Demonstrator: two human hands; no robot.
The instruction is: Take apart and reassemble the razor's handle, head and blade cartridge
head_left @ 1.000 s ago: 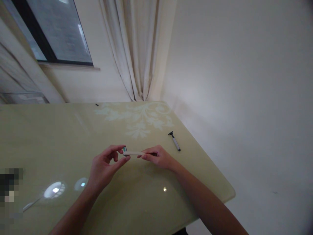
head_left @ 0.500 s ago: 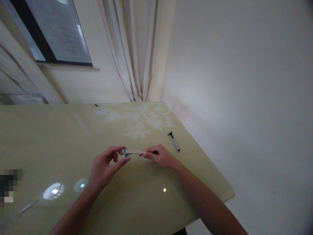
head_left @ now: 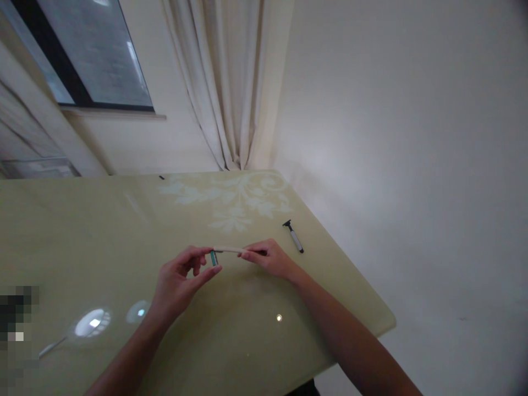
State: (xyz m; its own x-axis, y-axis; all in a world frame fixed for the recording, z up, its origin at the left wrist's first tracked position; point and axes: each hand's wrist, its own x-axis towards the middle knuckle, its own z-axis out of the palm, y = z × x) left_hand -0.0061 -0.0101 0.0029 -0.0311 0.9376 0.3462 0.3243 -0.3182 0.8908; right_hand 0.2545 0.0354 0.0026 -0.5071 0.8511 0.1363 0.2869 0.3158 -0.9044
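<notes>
My left hand [head_left: 179, 281] pinches a small teal and dark razor blade cartridge [head_left: 213, 258] between thumb and index fingertip, the other fingers curled behind. A pale, slightly curved razor handle [head_left: 229, 249] runs between the two hands, held above the table. My right hand [head_left: 273, 262] grips its right end with thumb and fingers, which hide that end. The handle's left tip lies at the cartridge's upper end, by my left index fingertip. Whether handle and cartridge are still joined there, I cannot tell.
A second razor [head_left: 295, 238], grey and black, lies on the glossy table [head_left: 330, 291] beyond my right hand, near the right edge. A small dark piece [head_left: 161, 177] rests at the far edge. At the left is a thin white cord-like thing [head_left: 51, 348].
The handle's left end has shifted up from the cartridge's middle to its upper end. My right hand has risen slightly with the handle, while my left hand stays nearly in place.
</notes>
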